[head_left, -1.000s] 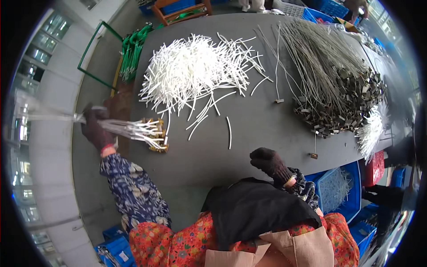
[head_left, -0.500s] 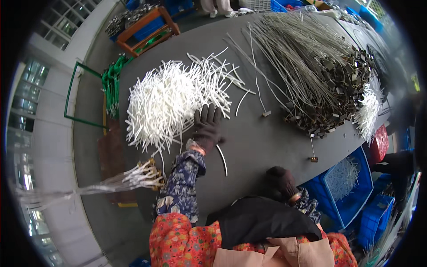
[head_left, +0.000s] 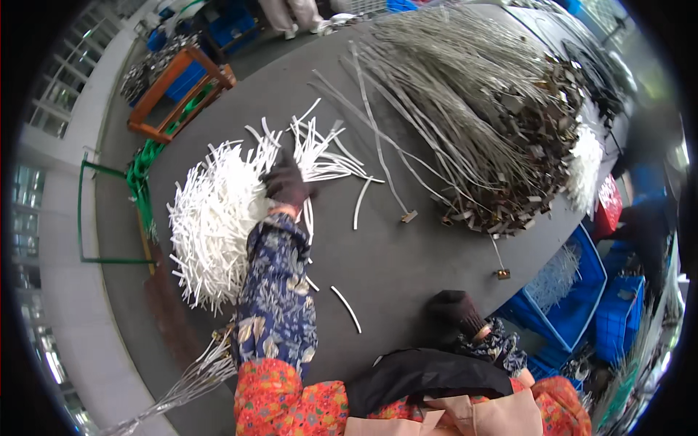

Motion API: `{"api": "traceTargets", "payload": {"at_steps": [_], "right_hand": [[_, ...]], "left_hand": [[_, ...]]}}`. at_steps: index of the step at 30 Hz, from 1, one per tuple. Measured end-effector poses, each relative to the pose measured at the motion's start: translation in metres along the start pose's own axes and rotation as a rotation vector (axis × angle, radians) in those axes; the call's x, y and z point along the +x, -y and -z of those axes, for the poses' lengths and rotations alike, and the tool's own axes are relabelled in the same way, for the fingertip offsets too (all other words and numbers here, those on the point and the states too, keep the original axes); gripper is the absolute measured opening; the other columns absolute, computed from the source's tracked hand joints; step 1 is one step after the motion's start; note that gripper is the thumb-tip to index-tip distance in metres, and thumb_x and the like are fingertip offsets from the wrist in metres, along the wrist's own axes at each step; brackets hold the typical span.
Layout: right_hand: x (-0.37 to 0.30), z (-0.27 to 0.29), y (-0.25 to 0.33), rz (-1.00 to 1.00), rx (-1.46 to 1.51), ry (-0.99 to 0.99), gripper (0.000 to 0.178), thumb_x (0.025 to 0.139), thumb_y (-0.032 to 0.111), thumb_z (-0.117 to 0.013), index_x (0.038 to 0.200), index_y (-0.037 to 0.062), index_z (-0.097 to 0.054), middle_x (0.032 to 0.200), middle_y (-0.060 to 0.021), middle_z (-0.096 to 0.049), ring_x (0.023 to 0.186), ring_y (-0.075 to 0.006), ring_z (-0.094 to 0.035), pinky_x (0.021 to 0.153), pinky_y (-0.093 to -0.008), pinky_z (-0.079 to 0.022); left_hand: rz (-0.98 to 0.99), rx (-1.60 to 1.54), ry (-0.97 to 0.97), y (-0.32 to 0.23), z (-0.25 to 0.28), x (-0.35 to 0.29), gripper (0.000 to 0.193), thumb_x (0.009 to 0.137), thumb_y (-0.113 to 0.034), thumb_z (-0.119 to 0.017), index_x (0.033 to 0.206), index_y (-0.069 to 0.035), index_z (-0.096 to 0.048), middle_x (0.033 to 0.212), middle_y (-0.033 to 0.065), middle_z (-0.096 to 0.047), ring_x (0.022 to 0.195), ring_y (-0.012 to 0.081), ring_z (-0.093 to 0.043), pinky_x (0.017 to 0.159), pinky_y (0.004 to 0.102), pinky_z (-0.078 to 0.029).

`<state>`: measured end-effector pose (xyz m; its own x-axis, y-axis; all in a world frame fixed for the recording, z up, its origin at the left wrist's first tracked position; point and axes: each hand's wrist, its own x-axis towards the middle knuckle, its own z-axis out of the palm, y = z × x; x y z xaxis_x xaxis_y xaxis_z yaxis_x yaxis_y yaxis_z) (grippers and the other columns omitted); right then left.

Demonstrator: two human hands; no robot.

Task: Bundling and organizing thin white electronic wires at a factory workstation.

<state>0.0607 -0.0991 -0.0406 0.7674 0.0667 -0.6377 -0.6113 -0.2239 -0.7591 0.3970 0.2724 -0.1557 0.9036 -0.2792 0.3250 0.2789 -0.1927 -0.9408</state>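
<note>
My left hand (head_left: 288, 183), in a dark glove, reaches into a heap of short white tubes (head_left: 214, 225) on the grey table. Its fingers look stretched out among the tubes, their tips partly lost against the heap. To the right of that hand, a looser bunch of white tubes (head_left: 320, 156) fans out. My right hand (head_left: 452, 311), gloved too, rests near the table's front edge with fingers curled and nothing visible in them. One stray white tube (head_left: 346, 309) lies between the two arms.
A large pile of clear cables with metal connectors (head_left: 509, 145) covers the table's far right, beside another white bundle (head_left: 584, 171). Blue bins (head_left: 592, 280) stand below the right edge. Bundled cables (head_left: 196, 374) hang off the left edge. An orange frame (head_left: 156, 109) stands far left.
My left hand has moved farther into the heap, and a bunch of tubes now lies apart to its right. My right hand stays near the front edge. The whole view has shifted.
</note>
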Motion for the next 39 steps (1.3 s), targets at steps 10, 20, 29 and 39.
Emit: {"api": "traceTargets", "payload": {"at_steps": [10,20,29,39], "right_hand": [[0.011,0.004,-0.021,-0.073,0.067,0.053,0.023,0.081,0.017,-0.071,0.097,0.0017,-0.071,0.086,-0.0076,-0.071,0.078,-0.0151,-0.066,0.073,-0.0302,-0.053],[0.019,-0.013,-0.007,0.088,0.022,0.122,0.027,0.082,0.017,-0.071,0.104,0.0010,-0.069,0.090,-0.0071,-0.069,0.082,-0.0147,-0.063,0.075,-0.0294,-0.052],[0.089,-0.121,0.132,0.222,0.526,0.205,0.045,0.075,0.007,-0.072,0.117,-0.0036,-0.060,0.097,-0.0097,-0.066,0.089,-0.0201,-0.061,0.073,-0.0300,-0.053],[0.111,-0.117,0.181,0.289,0.234,0.399,0.053,0.076,0.014,-0.074,0.121,-0.0074,-0.056,0.105,-0.0138,-0.064,0.087,-0.0191,-0.064,0.072,-0.0314,-0.052]], "left_hand": [[0.461,-2.399,0.567,0.134,0.040,-0.024,0.043,0.065,-0.010,-0.077,0.105,0.000,-0.064,0.087,0.0108,-0.069,0.075,0.0218,-0.064,0.069,0.0341,-0.051],[0.918,-2.785,0.459,0.150,0.066,-0.097,0.038,0.074,-0.004,-0.074,0.110,0.003,-0.063,0.093,0.0081,-0.067,0.078,0.0177,-0.064,0.068,0.0317,-0.053],[1.160,-3.182,0.529,0.198,0.111,-0.085,0.028,0.084,-0.009,-0.070,0.108,0.002,-0.063,0.089,0.0062,-0.065,0.078,0.0137,-0.062,0.074,0.0291,-0.051],[0.616,-2.888,0.661,0.202,0.090,-0.115,0.014,0.083,-0.013,-0.065,0.085,0.000,-0.069,0.073,0.0033,-0.064,0.069,0.0135,-0.064,0.063,0.0284,-0.053]]}}
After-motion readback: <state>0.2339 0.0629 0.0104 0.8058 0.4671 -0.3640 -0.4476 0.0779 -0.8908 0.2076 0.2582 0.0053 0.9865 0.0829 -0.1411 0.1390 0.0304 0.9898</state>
